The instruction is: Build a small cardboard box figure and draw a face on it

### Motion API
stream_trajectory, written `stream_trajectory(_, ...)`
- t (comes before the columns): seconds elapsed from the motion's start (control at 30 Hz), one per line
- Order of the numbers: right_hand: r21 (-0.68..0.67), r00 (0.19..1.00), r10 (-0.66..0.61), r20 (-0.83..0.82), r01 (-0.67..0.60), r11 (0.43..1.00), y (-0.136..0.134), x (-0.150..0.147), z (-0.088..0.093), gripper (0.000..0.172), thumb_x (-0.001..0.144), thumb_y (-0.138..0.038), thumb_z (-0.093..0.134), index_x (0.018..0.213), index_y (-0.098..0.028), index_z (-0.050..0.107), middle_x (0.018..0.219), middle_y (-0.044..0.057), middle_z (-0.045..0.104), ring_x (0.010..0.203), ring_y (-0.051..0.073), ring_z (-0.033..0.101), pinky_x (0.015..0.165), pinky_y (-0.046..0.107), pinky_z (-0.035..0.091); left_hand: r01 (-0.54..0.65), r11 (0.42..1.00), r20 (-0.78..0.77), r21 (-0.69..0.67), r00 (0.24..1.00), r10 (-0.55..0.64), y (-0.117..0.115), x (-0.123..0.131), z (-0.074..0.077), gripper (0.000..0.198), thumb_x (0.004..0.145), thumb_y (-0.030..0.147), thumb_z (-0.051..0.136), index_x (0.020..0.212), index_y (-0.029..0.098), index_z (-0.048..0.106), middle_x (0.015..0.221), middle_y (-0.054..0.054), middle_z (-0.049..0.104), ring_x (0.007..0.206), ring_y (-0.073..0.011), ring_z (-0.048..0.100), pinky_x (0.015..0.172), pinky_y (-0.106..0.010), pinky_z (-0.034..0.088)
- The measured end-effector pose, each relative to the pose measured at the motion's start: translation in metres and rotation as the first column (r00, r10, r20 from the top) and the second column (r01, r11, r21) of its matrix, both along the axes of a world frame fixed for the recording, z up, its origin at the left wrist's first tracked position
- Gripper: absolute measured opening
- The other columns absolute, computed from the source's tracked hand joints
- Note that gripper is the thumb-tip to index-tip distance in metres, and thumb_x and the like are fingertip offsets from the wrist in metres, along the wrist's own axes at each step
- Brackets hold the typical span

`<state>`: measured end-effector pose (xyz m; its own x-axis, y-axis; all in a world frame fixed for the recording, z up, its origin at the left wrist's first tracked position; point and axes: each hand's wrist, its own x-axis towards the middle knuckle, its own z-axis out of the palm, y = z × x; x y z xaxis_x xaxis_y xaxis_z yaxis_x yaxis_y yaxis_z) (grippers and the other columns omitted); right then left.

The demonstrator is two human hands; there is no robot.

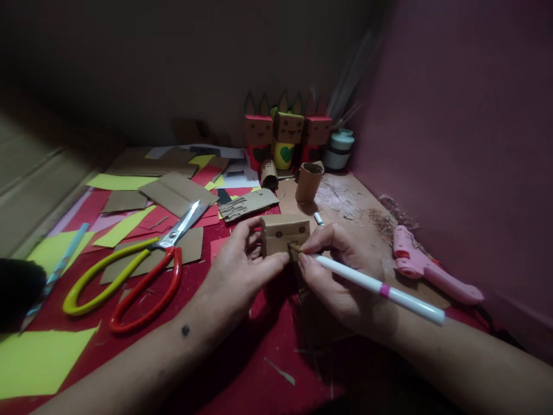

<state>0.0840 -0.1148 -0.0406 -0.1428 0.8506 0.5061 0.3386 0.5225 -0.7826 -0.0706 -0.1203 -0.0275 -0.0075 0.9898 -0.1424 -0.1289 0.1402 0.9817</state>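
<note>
My left hand (242, 262) holds a small cardboard box (283, 230) near the middle of the view, with fingers behind its left side and the thumb along its lower front. Two dark round eyes are drawn on the front of the box. In my right hand (339, 268) is a white marker (380, 288) with a purple band, pinched close to its tip. That tip meets the lower right of the box's front, where a dark mark shows. A small white cap-like piece (318, 218) lies just beyond my right hand.
Open scissors (170, 239) lie left, among cardboard and coloured paper (121, 178). A pink glue gun (432, 268) rests right. Behind stand several box-headed figures (287, 135), a jar (340, 150) and a cardboard tube (309, 184). A striped pencil (64, 259) is far left.
</note>
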Motion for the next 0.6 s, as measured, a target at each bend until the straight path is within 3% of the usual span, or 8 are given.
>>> stream_trajectory(0.6, 0.066, 0.995, -0.081, 0.054, 0.078, 0.995, 0.0014, 0.0023, -0.0009, 0.01, 0.08, -0.018, 0.058, 0.078, -0.025, 0.052, 0.061, -0.004, 0.054, 0.048, 0.012, 0.05, 0.045, 0.026, 0.039, -0.002, 1.0, -0.005, -0.01, 1.0, 0.002, 0.0013, -0.0007, -0.0014, 0.056, 0.072, 0.02, 0.08, 0.123, 0.017, 0.058, 0.125, -0.013, 0.073, 0.118, -0.0331, 0.067, 0.101, -0.044, 0.054)
